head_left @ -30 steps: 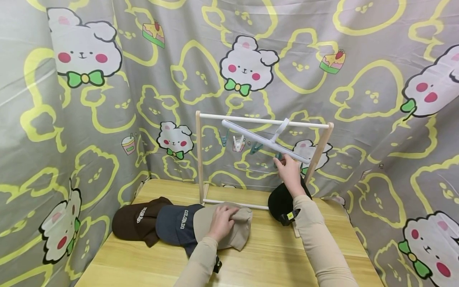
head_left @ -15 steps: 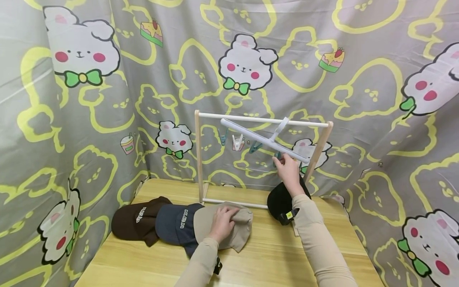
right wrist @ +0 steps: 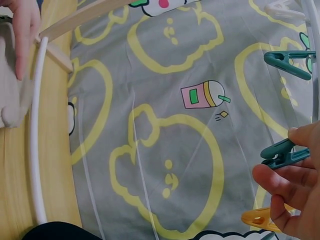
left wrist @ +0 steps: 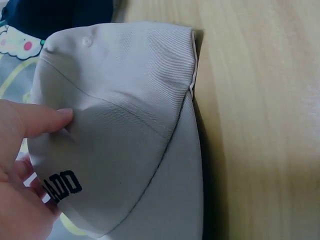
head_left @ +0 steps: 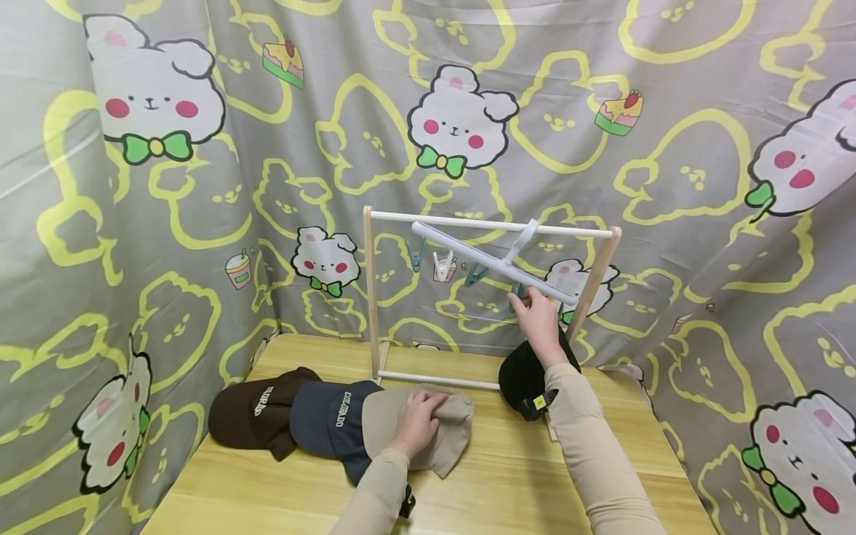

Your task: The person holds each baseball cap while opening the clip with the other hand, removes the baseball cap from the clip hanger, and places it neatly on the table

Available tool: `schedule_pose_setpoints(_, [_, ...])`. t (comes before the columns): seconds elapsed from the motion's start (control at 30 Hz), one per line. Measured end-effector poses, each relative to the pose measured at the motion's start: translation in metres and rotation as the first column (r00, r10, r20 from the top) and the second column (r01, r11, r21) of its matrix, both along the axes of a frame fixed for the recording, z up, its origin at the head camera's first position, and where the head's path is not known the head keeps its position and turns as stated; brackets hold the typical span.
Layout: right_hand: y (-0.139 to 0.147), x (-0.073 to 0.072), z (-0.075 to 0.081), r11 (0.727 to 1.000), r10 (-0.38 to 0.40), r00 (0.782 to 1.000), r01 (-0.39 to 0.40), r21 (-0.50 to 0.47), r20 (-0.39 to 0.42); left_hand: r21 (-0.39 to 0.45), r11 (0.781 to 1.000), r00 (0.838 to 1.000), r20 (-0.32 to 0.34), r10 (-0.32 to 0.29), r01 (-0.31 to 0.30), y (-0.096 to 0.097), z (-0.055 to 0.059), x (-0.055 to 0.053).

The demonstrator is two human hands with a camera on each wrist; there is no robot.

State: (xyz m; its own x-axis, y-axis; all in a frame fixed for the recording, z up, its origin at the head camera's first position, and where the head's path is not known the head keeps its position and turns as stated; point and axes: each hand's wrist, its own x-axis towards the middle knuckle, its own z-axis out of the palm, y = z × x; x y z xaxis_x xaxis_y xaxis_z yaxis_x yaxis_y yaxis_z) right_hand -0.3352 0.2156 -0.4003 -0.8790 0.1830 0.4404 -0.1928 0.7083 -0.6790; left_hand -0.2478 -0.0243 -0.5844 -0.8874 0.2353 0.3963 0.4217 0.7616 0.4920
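A beige cap (head_left: 453, 435) lies at the front of a row of caps, and my left hand (head_left: 416, 425) grips its crown. In the left wrist view the thumb presses on the cap's (left wrist: 115, 130) outside while the other fingers go behind it, partly hidden. My right hand (head_left: 539, 319) is raised to the low right end of a tilted white clip hanger (head_left: 461, 249). Between thumb and fingers it pinches a dark green clothespin (right wrist: 280, 154). Below that wrist is a black cap (head_left: 520, 375), partly covered by the arm; what supports it cannot be seen.
A navy cap (head_left: 317, 420) and a brown cap (head_left: 242, 416) overlap at left on the wooden table (head_left: 267, 498). The hanger hooks over a wooden rack's white top bar (head_left: 455, 221). Other clips include a white one (head_left: 443, 265) and a yellow one (right wrist: 260, 217). Patterned curtain (head_left: 321, 148) surrounds the table.
My left hand and the beige cap have shifted slightly right and nearer to me. The right hand stays at the green clothespin.
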Motion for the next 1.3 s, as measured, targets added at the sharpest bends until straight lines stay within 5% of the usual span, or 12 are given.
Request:
schedule_pose_setpoints(0.57, [-0.0001,-0.0003,-0.0001,1.0,-0.002,1.0,0.002,0.005,0.001,-0.017,0.999,0.999,0.019,-0.035,0.035,0.0008,-0.0076,0.0021])
schedule_pose_setpoints(1.07, [0.0005,-0.002,-0.0016,1.0,-0.009,1.0,0.009,0.009,0.004,-0.042,0.996,0.99,0.12,-0.074,0.08,-0.0022,-0.006,0.0041])
schedule_pose_setpoints(1.3, [-0.0003,-0.0013,-0.002,1.0,0.001,1.0,-0.001,0.003,0.008,-0.057,0.994,0.991,0.105,-0.085,0.091,-0.005,-0.0084,0.0061])
